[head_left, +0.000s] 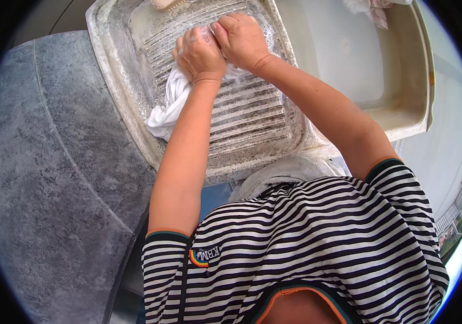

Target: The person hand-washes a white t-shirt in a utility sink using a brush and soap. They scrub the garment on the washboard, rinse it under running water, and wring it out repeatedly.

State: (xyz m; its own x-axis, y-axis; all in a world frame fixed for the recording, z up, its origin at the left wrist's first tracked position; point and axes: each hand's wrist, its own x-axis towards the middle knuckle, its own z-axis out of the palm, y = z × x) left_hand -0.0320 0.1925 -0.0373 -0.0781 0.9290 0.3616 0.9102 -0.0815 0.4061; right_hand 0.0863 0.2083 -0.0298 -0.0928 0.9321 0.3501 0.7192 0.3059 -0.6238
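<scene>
A wet white cloth (171,105) lies bunched on the ridged washboard (250,116), its loose end trailing toward the near left. My left hand (201,54) is closed on the upper part of it, with suds on the fingers. Close against it on the right, my right hand (242,42) is closed on the same cloth, knuckles up. Both hands press down on the upper half of the ridges. Fingers hide most of the gripped cloth, so its exact kind cannot be told.
Right of the washboard is a basin (425,102) of cloudy water, with pale fabric (376,12) at its far edge. A scrubbing brush (165,4) lies at the washboard's far end. A grey stone-look counter (63,146) adjoins on the left. A greyish towel (290,174) sits at the near edge.
</scene>
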